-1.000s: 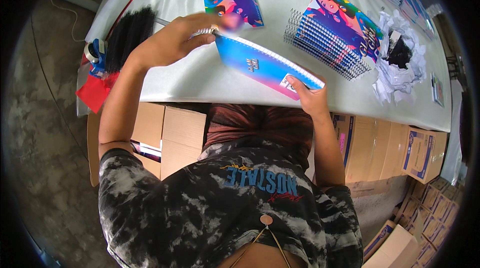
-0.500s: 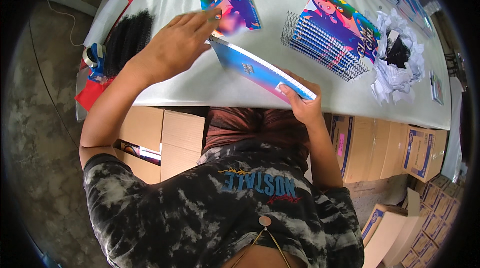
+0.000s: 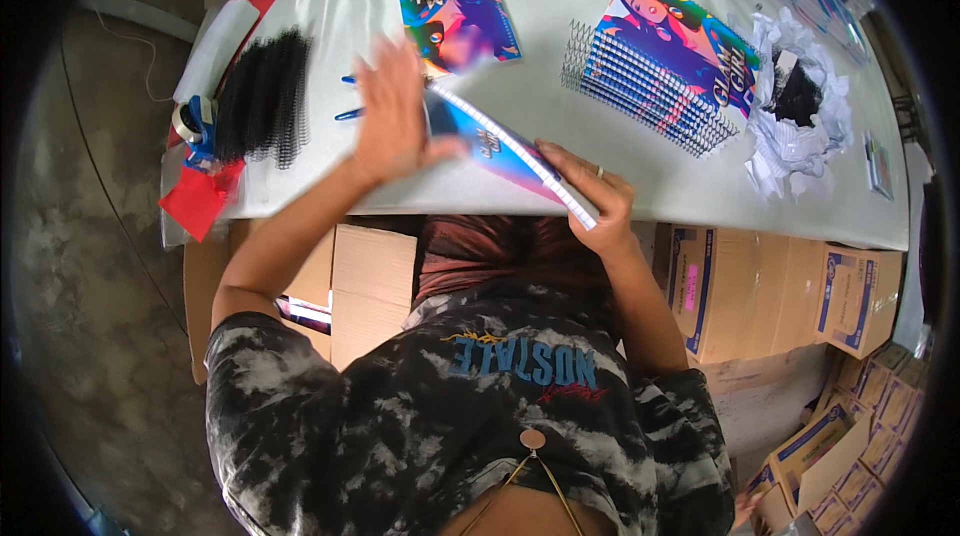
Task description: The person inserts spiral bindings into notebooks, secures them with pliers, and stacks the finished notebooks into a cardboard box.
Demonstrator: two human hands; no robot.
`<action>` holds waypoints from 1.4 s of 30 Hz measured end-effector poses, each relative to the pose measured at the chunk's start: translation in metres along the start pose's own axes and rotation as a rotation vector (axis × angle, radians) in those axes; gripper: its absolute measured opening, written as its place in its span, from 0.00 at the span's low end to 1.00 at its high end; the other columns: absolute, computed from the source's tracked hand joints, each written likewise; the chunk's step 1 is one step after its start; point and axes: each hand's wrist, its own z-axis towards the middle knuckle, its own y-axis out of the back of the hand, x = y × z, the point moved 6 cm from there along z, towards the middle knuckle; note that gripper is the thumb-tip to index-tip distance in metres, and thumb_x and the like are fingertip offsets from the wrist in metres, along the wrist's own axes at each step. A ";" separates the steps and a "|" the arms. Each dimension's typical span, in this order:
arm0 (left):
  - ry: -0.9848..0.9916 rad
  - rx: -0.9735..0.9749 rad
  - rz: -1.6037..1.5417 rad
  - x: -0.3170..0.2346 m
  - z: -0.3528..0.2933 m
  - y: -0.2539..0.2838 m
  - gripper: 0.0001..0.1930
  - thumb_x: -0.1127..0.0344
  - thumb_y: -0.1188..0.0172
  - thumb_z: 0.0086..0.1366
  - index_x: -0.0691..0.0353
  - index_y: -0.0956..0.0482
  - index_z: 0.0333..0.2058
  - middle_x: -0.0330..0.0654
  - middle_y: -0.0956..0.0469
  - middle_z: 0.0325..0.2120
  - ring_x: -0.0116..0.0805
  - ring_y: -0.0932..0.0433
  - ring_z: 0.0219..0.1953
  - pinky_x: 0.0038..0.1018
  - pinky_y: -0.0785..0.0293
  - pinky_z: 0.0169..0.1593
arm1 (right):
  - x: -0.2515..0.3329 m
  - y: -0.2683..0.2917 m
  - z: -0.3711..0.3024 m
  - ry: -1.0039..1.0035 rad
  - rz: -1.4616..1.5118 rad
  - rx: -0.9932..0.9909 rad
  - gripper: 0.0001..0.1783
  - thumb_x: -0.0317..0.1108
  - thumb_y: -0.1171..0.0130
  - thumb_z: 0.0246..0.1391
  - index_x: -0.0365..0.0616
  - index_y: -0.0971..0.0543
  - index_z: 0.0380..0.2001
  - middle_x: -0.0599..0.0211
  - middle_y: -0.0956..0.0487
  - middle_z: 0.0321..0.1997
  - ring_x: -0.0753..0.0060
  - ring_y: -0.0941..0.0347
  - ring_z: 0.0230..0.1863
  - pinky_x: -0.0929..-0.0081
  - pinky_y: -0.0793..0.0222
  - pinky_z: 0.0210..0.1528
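Note:
My right hand (image 3: 600,191) grips the lower right end of a notebook (image 3: 485,141) with a blue and pink cover. The notebook is tilted on edge above the table, its white page edges facing up. At its far left end is my left hand (image 3: 392,116), smeared by motion, fingers stretched out and thumb apart, with nothing visible in it. Two blue handle ends (image 3: 349,116) of a tool show beside that hand; the rest is hidden. Just beyond lies a notebook with a colourful illustrated cover (image 3: 460,21).
A fanned stack of wire-bound notebooks (image 3: 665,66) lies right of centre, beside crumpled white paper (image 3: 785,151) holding black coils. Black spiral coils (image 3: 265,101), a blue tape dispenser (image 3: 198,131) and red material (image 3: 205,198) are at left. Cardboard boxes (image 3: 745,291) stand below the table.
My left hand has moved down and left, uncovering the blue handles. The notebook has tipped more upright, and my right hand has shifted slightly with it.

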 end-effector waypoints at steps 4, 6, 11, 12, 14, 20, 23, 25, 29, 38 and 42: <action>-0.272 -0.223 0.208 -0.024 0.006 0.019 0.59 0.20 0.68 0.50 0.75 0.58 0.62 0.66 0.62 0.63 0.69 0.74 0.64 0.62 0.83 0.59 | 0.000 0.008 -0.006 0.061 -0.022 -0.041 0.17 0.25 0.41 0.47 0.34 0.23 0.43 0.51 0.21 0.43 0.58 0.22 0.44 0.71 0.27 0.46; -0.188 -0.462 0.220 0.007 0.045 0.051 0.60 0.20 0.69 0.50 0.76 0.60 0.62 0.65 0.68 0.64 0.70 0.77 0.63 0.65 0.81 0.58 | 0.007 0.003 0.002 0.109 0.059 -0.004 0.17 0.26 0.40 0.47 0.33 0.22 0.42 0.50 0.21 0.42 0.57 0.22 0.44 0.70 0.27 0.46; -0.189 0.229 0.142 -0.039 -0.065 -0.037 0.60 0.19 0.72 0.50 0.77 0.59 0.62 0.69 0.64 0.62 0.70 0.69 0.64 0.63 0.79 0.59 | 0.007 -0.002 -0.006 0.155 0.020 -0.012 0.18 0.25 0.39 0.45 0.34 0.23 0.43 0.46 0.22 0.42 0.56 0.22 0.42 0.71 0.26 0.44; -0.296 -0.044 0.169 -0.039 -0.038 -0.016 0.59 0.21 0.70 0.51 0.76 0.57 0.62 0.69 0.62 0.62 0.69 0.68 0.64 0.62 0.78 0.59 | 0.003 0.002 -0.005 0.175 0.004 -0.039 0.19 0.25 0.39 0.45 0.33 0.23 0.43 0.46 0.22 0.42 0.55 0.22 0.42 0.71 0.26 0.43; -0.203 -0.462 0.200 -0.014 0.005 0.037 0.59 0.20 0.69 0.51 0.73 0.58 0.62 0.66 0.62 0.63 0.64 0.67 0.65 0.59 0.77 0.61 | 0.005 -0.001 -0.004 0.161 0.033 0.001 0.19 0.25 0.39 0.45 0.33 0.23 0.43 0.46 0.22 0.41 0.55 0.22 0.41 0.71 0.26 0.43; -0.047 -0.177 -0.037 -0.021 -0.028 0.003 0.62 0.19 0.63 0.46 0.72 0.59 0.62 0.65 0.51 0.60 0.68 0.65 0.64 0.60 0.85 0.59 | 0.007 -0.005 -0.002 0.180 0.046 -0.006 0.18 0.26 0.38 0.44 0.33 0.22 0.41 0.48 0.21 0.40 0.56 0.21 0.40 0.71 0.26 0.43; -0.196 -0.467 0.079 -0.013 0.008 0.037 0.57 0.23 0.62 0.52 0.71 0.60 0.63 0.61 0.50 0.59 0.60 0.54 0.63 0.53 0.73 0.64 | 0.013 -0.004 -0.011 0.159 0.039 -0.012 0.17 0.26 0.38 0.44 0.33 0.22 0.41 0.48 0.21 0.39 0.56 0.21 0.40 0.71 0.26 0.43; -0.061 -0.551 -0.174 0.030 0.018 0.037 0.57 0.24 0.65 0.54 0.73 0.64 0.62 0.61 0.65 0.62 0.60 0.66 0.65 0.52 0.78 0.63 | 0.012 -0.007 -0.001 0.139 0.092 0.001 0.17 0.26 0.38 0.45 0.34 0.22 0.41 0.49 0.21 0.40 0.57 0.21 0.41 0.71 0.26 0.43; -0.019 -0.033 -0.188 -0.040 -0.061 -0.022 0.50 0.30 0.55 0.56 0.75 0.46 0.59 0.63 0.49 0.60 0.65 0.61 0.65 0.61 0.71 0.61 | 0.004 -0.003 -0.007 0.066 -0.008 -0.060 0.15 0.23 0.43 0.47 0.35 0.22 0.42 0.51 0.20 0.40 0.59 0.21 0.41 0.72 0.26 0.44; -0.048 0.359 -0.080 0.002 0.057 0.059 0.20 0.68 0.39 0.56 0.55 0.26 0.48 0.40 0.23 0.41 0.39 0.27 0.46 0.39 0.41 0.57 | -0.014 0.005 -0.009 -0.223 0.136 -0.021 0.16 0.17 0.46 0.48 0.33 0.22 0.42 0.58 0.20 0.41 0.68 0.21 0.40 0.76 0.28 0.42; 0.006 0.463 -0.266 0.010 0.073 0.067 0.20 0.68 0.33 0.47 0.56 0.23 0.42 0.41 0.22 0.34 0.40 0.25 0.36 0.34 0.35 0.50 | -0.012 0.004 -0.004 -0.107 0.115 0.000 0.16 0.16 0.47 0.47 0.34 0.22 0.42 0.56 0.20 0.42 0.66 0.22 0.42 0.77 0.28 0.44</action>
